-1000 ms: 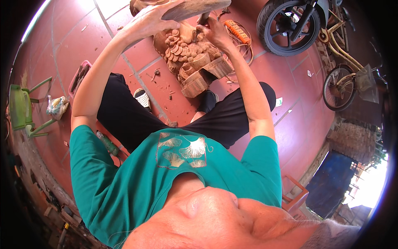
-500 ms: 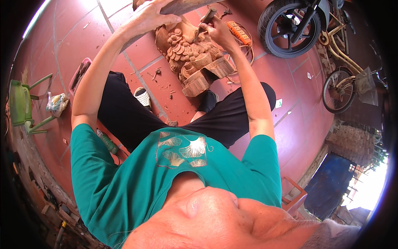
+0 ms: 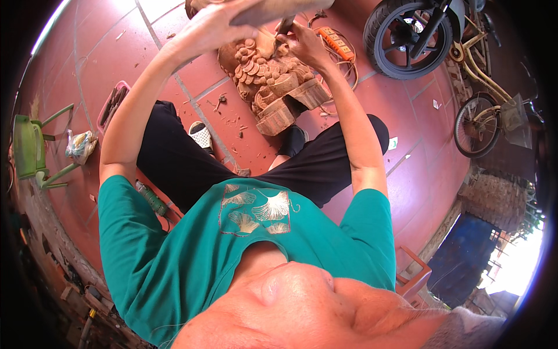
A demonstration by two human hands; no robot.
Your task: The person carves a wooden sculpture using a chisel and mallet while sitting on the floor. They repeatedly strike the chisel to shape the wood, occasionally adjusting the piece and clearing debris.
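Observation:
A brown wood carving (image 3: pixel 267 78) with rounded, coin-like relief rests on the tiled floor between my feet. My left hand (image 3: pixel 215 29), slightly blurred, is closed around a wooden mallet (image 3: pixel 285 8) at the top edge of the picture. Over the carving, my right hand (image 3: pixel 306 45) grips a chisel (image 3: pixel 285 24) by its handle, the tool slanting down toward a smooth pale part of the wood. The mallet overlaps the handle's upper end; whether they touch I cannot tell. The chisel's cutting tip is hard to make out.
An orange power strip (image 3: pixel 337 44) and its cable lie right of the carving, near a motorbike wheel (image 3: pixel 407 39). Wood chips (image 3: pixel 221 102) litter the red tiles. On the left are a pink tray (image 3: pixel 110 107), a green stool (image 3: pixel 28 145) and a green power tool (image 3: pixel 151 199).
My left hand and the mallet have shifted right, so the mallet now covers the end of the chisel handle. My right hand has moved slightly; the carving stays put.

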